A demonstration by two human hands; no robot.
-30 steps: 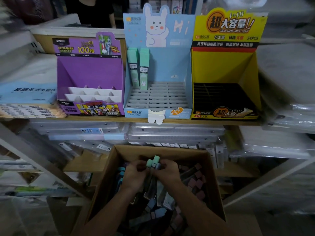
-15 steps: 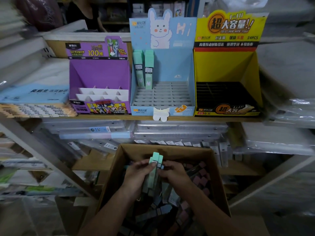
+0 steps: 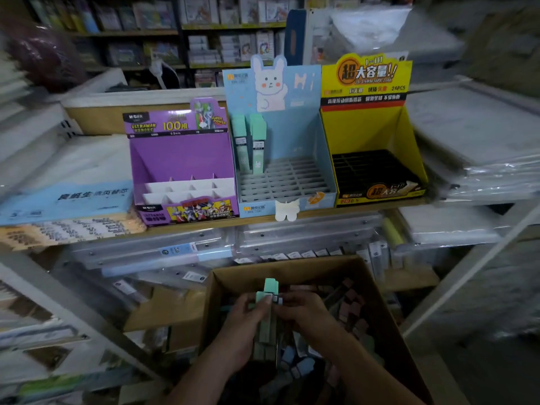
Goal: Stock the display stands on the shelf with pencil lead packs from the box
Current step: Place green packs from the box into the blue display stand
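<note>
Down close to you, over the brown box (image 3: 372,290), your two hands meet. Your left hand (image 3: 244,323) and your right hand (image 3: 304,314) both hold one small bunch of green lead packs (image 3: 266,325), with fingers curled round it from each side. The bunch stands almost upright, and one pack sticks up higher than the others. Under your hands the box holds a heap of loose packs (image 3: 352,305) lying every which way. The pink ones are on the right and the blue ones are near your right arm.

Just past the box, clear plastic folders (image 3: 163,249) lie stacked under the wooden shelf (image 3: 321,216). On that shelf three display stands sit side by side, right up against each other. The purple stand (image 3: 181,159) is on the left and has white slots. The blue stand (image 3: 292,135) is in the middle, with a white bunny on its back card. Some upright green packs (image 3: 252,144) stand in its back left slots. The yellow stand (image 3: 371,130) is on the right and has black slots.

Far behind them, back shelves (image 3: 204,33) hold blurry goods.
</note>
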